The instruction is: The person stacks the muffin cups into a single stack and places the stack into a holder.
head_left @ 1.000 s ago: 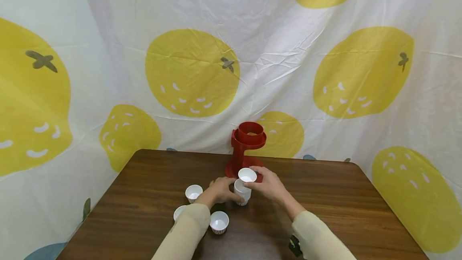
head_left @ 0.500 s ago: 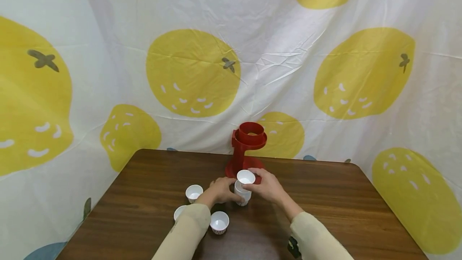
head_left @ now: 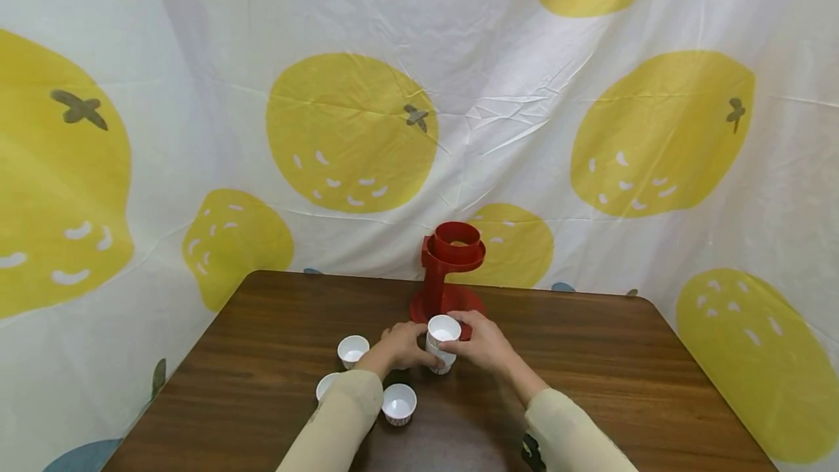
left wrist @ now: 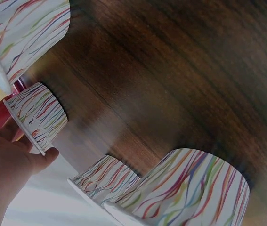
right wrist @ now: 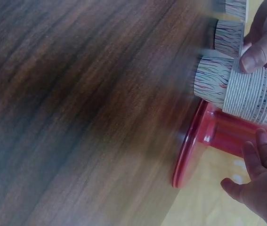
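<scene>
My left hand [head_left: 400, 348] grips the side of a stack of white paper cups [right wrist: 248, 96] with thin coloured squiggles, their ridged rims nested together. My right hand [head_left: 483, 341] pinches one more paper cup [head_left: 444, 328] at the top of that stack, its mouth facing up. Whether it is fully seated I cannot tell. Loose cups stand around my left hand: one farther back [head_left: 352, 350], one nearer [head_left: 398, 403], one partly behind the sleeve [head_left: 328, 386]. In the left wrist view a patterned cup [left wrist: 39, 115] stands close beside the left hand [left wrist: 6, 172]; contact is unclear.
A red plastic stand [head_left: 452, 253] with a round cup-shaped top and flat base is just behind the hands. All stands on a dark wood-grain table [head_left: 623, 377]. A white cloth with yellow lemons [head_left: 350, 133] hangs behind the table's far edge.
My right hand has moved slightly down and left, lowering its cup onto the top of the stack. The left hand and the loose cups have stayed in place.
</scene>
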